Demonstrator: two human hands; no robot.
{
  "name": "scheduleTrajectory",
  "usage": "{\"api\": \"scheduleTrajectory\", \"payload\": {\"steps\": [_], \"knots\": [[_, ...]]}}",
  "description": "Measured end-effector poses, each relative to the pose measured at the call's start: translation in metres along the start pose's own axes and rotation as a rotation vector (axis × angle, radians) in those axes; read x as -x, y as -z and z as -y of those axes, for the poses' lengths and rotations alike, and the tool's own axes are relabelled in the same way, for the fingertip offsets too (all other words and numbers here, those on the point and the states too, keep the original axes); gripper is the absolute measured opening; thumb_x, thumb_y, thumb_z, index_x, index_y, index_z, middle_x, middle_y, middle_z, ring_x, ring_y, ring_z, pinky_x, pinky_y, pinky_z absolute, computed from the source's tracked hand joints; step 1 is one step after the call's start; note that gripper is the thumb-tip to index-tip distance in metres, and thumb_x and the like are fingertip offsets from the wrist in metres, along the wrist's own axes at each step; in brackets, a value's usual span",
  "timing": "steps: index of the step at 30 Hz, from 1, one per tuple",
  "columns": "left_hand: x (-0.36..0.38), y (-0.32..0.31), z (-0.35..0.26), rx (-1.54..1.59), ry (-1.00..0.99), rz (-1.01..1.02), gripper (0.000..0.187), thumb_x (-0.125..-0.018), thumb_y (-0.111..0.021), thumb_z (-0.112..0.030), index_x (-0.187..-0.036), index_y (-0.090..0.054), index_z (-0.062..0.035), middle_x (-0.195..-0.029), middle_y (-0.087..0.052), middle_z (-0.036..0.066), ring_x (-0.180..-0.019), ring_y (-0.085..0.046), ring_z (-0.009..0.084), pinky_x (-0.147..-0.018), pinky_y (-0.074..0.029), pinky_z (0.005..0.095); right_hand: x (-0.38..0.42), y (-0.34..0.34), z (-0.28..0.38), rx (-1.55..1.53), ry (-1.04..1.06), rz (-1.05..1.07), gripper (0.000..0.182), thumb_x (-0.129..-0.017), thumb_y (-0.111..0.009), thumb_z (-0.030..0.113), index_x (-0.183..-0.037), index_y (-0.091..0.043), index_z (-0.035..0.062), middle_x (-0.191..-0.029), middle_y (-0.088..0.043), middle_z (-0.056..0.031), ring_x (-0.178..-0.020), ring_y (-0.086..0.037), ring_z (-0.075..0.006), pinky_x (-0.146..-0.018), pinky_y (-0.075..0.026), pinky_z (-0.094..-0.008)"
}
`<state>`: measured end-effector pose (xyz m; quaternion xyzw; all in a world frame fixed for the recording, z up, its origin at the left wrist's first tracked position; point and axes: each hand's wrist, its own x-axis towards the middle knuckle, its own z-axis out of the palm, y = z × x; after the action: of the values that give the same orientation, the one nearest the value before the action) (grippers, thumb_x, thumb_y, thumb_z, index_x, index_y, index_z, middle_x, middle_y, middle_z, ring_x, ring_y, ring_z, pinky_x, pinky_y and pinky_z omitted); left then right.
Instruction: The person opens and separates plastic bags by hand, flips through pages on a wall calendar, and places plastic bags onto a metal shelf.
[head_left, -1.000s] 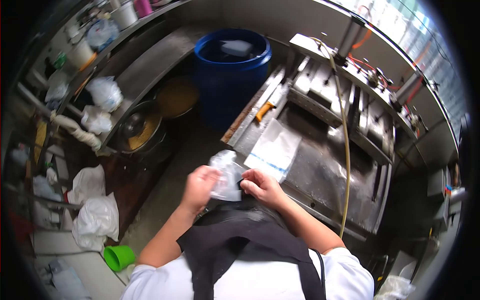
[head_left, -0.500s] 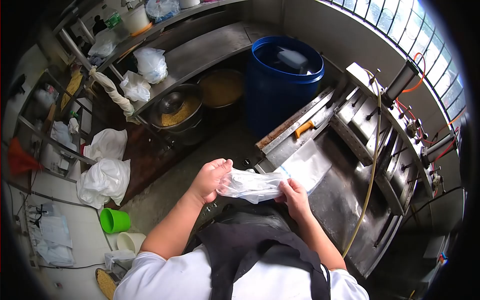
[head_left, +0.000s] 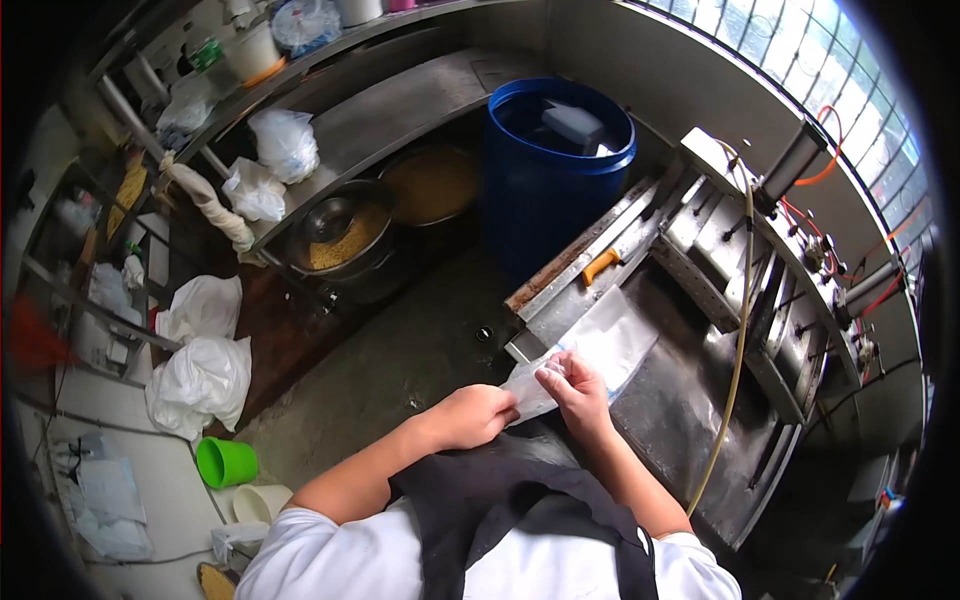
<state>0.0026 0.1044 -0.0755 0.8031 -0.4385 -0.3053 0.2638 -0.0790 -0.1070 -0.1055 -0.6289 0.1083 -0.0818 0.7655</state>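
My left hand (head_left: pixel 472 414) and my right hand (head_left: pixel 574 391) both grip a small clear plastic bag (head_left: pixel 529 389) close to my black apron. The bag is bunched between my fingers, just off the near-left corner of a steel machine table (head_left: pixel 690 400). A flat stack of clear plastic bags (head_left: pixel 610 342) lies on that table right beyond my right hand. A knife with an orange handle (head_left: pixel 601 264) rests on the table's far-left edge.
A blue barrel (head_left: pixel 555 170) of water stands ahead. Pots of grain (head_left: pixel 345 240) sit under a steel shelf at left. White sacks (head_left: pixel 200 375) and a green cup (head_left: pixel 224 462) lie on the floor. A yellow hose (head_left: pixel 738 330) crosses the machine.
My hands have drawn closer together and lower, and the bag that was stretched out between them is now bunched up small. The view has shifted slightly.
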Motion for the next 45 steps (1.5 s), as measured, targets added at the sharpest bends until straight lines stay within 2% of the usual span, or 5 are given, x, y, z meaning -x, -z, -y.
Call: {"api": "scheduleTrajectory", "payload": {"steps": [17, 23, 31, 40, 45], "knots": [[-0.022, 0.041, -0.013, 0.132, -0.333, -0.753, 0.008, -0.096, -0.059, -0.003, -0.101, -0.062, 0.0025, -0.095, -0.068, 0.015, -0.083, -0.065, 0.0252, -0.077, -0.052, 0.0364, 0.038, 0.016, 0.011, 0.465, -0.012, 0.199, 0.049, -0.094, -0.079, 0.049, -0.113, -0.063, 0.0057, -0.09, -0.072, -0.0098, -0.087, -0.07, -0.0229, -0.078, -0.055, -0.0387], [-0.027, 0.022, -0.038, 0.208, -0.326, -0.194, 0.014, -0.087, -0.057, 0.005, -0.096, -0.068, 0.0041, -0.086, -0.069, 0.016, -0.077, -0.066, 0.0253, -0.077, -0.051, 0.0327, 0.07, 0.041, 0.052, 0.95, 0.458, -0.053, 0.086, -0.082, -0.078, 0.014, -0.158, -0.039, 0.0069, -0.173, -0.022, -0.0191, -0.161, -0.015, -0.0448, -0.13, -0.02, -0.0532], [-0.042, 0.01, -0.098, 1.224, 0.059, 0.061, 0.008, -0.094, -0.045, -0.005, -0.091, -0.05, -0.0106, -0.065, -0.039, -0.003, -0.052, -0.042, 0.0107, -0.046, -0.046, 0.029, 0.128, 0.061, 0.022, 0.487, 0.289, -0.207, 0.034, -0.089, -0.083, 0.027, -0.097, -0.062, 0.0027, -0.077, -0.064, -0.0136, -0.073, -0.065, -0.0303, -0.068, -0.05, -0.0425], [-0.071, -0.034, -0.107, 0.372, -0.203, 0.535, 0.014, -0.106, -0.067, -0.016, -0.102, -0.068, -0.0023, -0.078, -0.059, -0.007, -0.067, -0.048, 0.0017, -0.06, -0.038, 0.0208, 0.213, 0.111, 0.019, 0.103, 0.179, -0.432, 0.044, -0.088, -0.086, 0.038, -0.102, -0.065, 0.0022, -0.092, -0.068, -0.0054, -0.085, -0.062, -0.0184, -0.079, -0.051, -0.0354], [-0.087, -0.032, -0.113, 0.247, -0.329, 0.045, 0.011, -0.105, -0.063, -0.008, -0.102, -0.067, 0.0025, -0.086, -0.061, -0.002, -0.078, -0.054, 0.0088, -0.071, -0.046, 0.0261, 0.24, 0.142, 0.039, 0.392, 0.223, -0.563, 0.062, -0.09, -0.083, 0.047, -0.131, -0.063, 0.0047, -0.127, -0.062, -0.0122, -0.104, -0.064, -0.0222, -0.093, -0.054, -0.038]]}}
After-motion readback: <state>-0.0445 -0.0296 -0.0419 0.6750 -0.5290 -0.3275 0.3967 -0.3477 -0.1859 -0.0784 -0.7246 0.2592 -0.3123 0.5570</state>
